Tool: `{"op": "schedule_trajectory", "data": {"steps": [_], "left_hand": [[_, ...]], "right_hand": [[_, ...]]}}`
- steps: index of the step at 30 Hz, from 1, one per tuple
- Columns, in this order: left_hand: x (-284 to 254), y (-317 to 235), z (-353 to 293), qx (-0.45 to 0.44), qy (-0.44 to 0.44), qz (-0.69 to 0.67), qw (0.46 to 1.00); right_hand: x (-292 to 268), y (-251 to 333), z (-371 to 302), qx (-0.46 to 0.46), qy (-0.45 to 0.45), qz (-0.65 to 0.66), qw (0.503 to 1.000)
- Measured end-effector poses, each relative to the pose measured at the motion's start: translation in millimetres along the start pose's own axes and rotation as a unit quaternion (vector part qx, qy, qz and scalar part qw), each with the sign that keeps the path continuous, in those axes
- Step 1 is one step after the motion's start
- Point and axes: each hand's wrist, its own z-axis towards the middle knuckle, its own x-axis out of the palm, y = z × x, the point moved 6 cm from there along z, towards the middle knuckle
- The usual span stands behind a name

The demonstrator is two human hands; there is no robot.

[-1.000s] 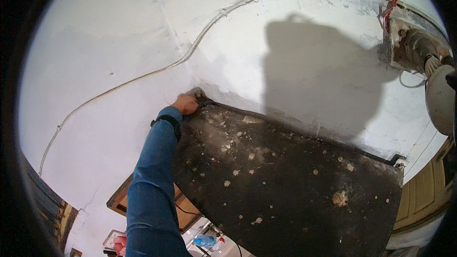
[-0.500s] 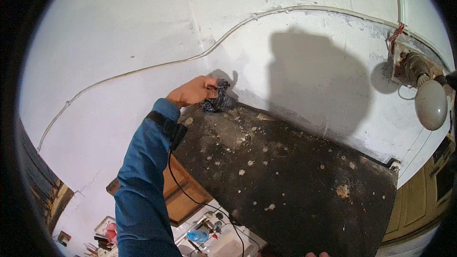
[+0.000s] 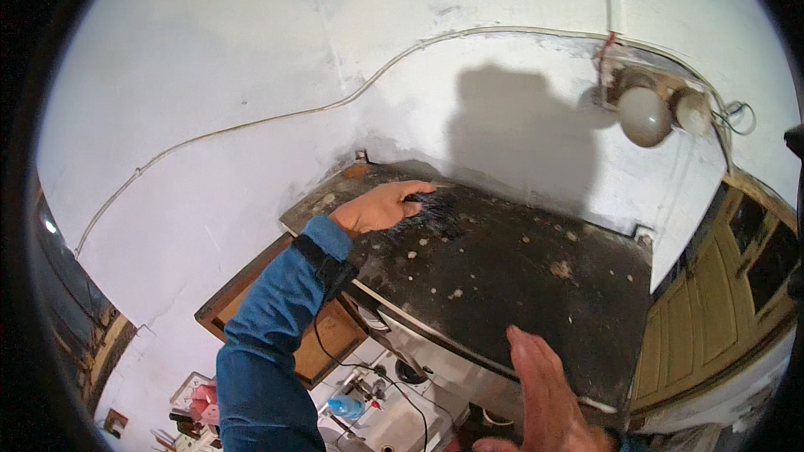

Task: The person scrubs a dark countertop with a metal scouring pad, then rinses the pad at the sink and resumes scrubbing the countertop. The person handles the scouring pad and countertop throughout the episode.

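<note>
My left hand (image 3: 378, 208), at the end of a blue sleeve with a black strap on the wrist, is closed on a dark patterned cloth (image 3: 434, 216), blurred by motion. The cloth presses on the speckled black top of a shelf (image 3: 494, 276) that stands against the white wall. Over the shelf's front edge, at the lower right, my right hand (image 3: 546, 393) is raised with its fingers stretched out and nothing in them.
On the wall at the right sit a light bulb (image 3: 644, 117) and loose wires. A cable (image 3: 285, 113) runs along the wall. Below are a wooden cabinet door (image 3: 335, 339), a sink (image 3: 398, 423) and a blue bottle (image 3: 345, 406). A yellowish door (image 3: 712, 318) stands at right.
My left hand has moved the cloth from the back corner by the wall to the right and nearer across the shelf. My right hand has risen into view. The view has shifted.
</note>
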Motion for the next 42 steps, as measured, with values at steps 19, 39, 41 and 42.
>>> {"op": "schedule_trajectory", "data": {"steps": [19,39,41,42], "left_hand": [[83,-170,-10,0.201,-0.051,0.103,0.973],[-67,114,35,-0.092,-0.167,0.295,0.936],[-66,127,38,-0.056,-0.169,0.354,0.918],[-68,130,44,-0.04,-0.156,0.352,0.922]], "right_hand": [[-49,-133,48,0.335,0.133,0.385,0.85],[-51,-132,47,0.333,0.22,0.246,0.883],[-50,-131,49,0.332,0.215,0.249,0.884],[-49,-129,49,0.327,0.214,0.253,0.885]]}}
